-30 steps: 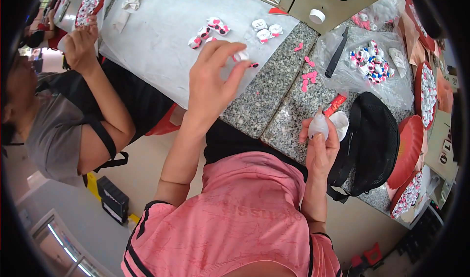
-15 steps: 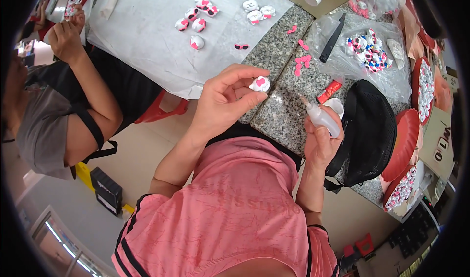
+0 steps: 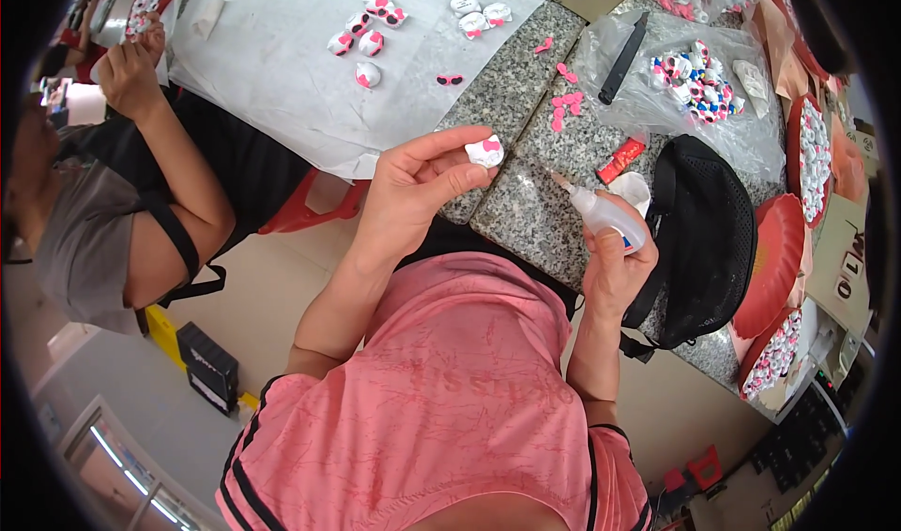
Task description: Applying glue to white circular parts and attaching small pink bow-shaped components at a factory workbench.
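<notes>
Left hand pinches a small white figurine head with a pink bow between thumb and forefinger above the granite countertop, a grip that seems to leave its face uncovered. Opposite, the right hand wraps a translucent squeeze bottle, tilted so its narrow nozzle angles toward the head without touching it, perhaps to keep the tip clear. Just beyond, pink bow-shaped pieces lie loose, apparently for easy reach, near a red wrapper. Similar heads sit grouped on a white sheet, probably to stay clean, with miniature sunglasses apart from them. Rightward, a black mesh bag lies beside a red scalloped tray; far left, a co-worker's hand is raised.
</notes>
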`<state>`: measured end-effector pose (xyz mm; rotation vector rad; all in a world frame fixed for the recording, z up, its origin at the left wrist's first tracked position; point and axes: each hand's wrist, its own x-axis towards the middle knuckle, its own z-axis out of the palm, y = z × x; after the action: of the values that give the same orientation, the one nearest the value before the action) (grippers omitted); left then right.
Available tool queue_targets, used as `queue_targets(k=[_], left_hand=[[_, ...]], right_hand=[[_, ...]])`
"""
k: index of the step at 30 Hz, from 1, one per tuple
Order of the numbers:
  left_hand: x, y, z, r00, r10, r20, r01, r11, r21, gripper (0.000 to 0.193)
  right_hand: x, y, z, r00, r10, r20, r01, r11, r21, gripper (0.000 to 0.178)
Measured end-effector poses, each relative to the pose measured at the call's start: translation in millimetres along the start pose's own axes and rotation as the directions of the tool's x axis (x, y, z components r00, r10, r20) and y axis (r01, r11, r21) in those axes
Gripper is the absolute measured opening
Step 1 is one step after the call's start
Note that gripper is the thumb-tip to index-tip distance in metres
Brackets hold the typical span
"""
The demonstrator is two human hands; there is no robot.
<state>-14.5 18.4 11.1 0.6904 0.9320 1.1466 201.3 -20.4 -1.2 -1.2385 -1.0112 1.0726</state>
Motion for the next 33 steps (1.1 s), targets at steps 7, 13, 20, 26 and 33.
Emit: queue_targets(k=[7,13,20,26,33], left_hand=[[0,-1,1,0.999,-0.024,0.043,0.022,0.999,0.048,0.030],[-1,-3,2,0.999,0.016,0.044,-0.020,0.996,0.090,0.033],[-4,-4,4,0.996,0.073,0.040,-0.080,0.978,0.193,0.033],[-5,-3,2,0.990,0.129,0.058,-0.140,0.953,0.270,0.032],[-5,-4,6,0.990,0.141,0.026,-0.143,0.952,0.270,0.032]], right_hand=[[-4,-15,4,1.000,0.002,-0.002,-0.002,1.000,-0.029,0.038],[-5,-24,7,0.996,-0.064,0.070,0.071,0.992,-0.109,0.034],[-5,-28,12,0.988,-0.108,0.112,0.127,0.975,-0.185,0.034],[-5,-31,14,0.989,-0.070,0.130,0.099,0.968,-0.232,0.033],[-5,-30,14,0.988,-0.084,0.133,0.116,0.959,-0.258,0.034]])
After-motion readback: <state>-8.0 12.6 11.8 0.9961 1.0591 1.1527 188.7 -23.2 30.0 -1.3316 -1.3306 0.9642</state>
